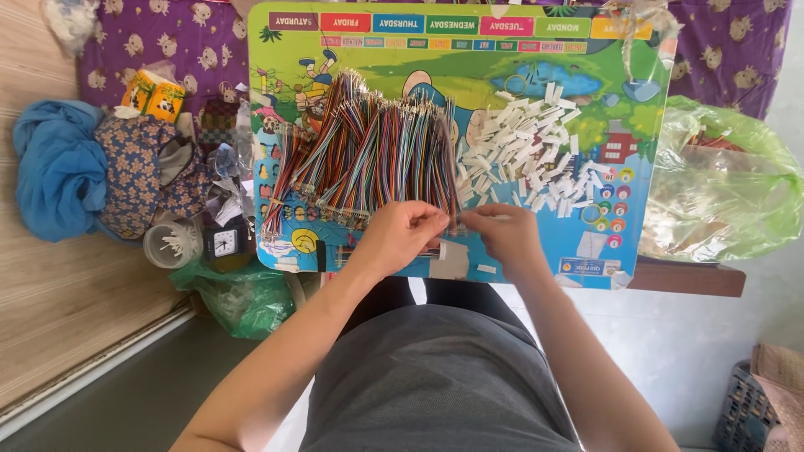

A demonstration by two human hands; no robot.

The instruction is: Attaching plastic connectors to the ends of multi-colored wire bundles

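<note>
Two hands are meeting at the near edge of the colourful cartoon-printed surface. We are bending our left hand inward at the wrist, fingers curled and pinching the lower ends of the multicoloured wire bundle, which is lying fanned across the middle of the surface. Our right hand is closing its fingertips around something small and pale just beside the left; we cannot tell what it is. Both forearms are angling in from below. White connector housings are lying heaped right of the wires.
</note>
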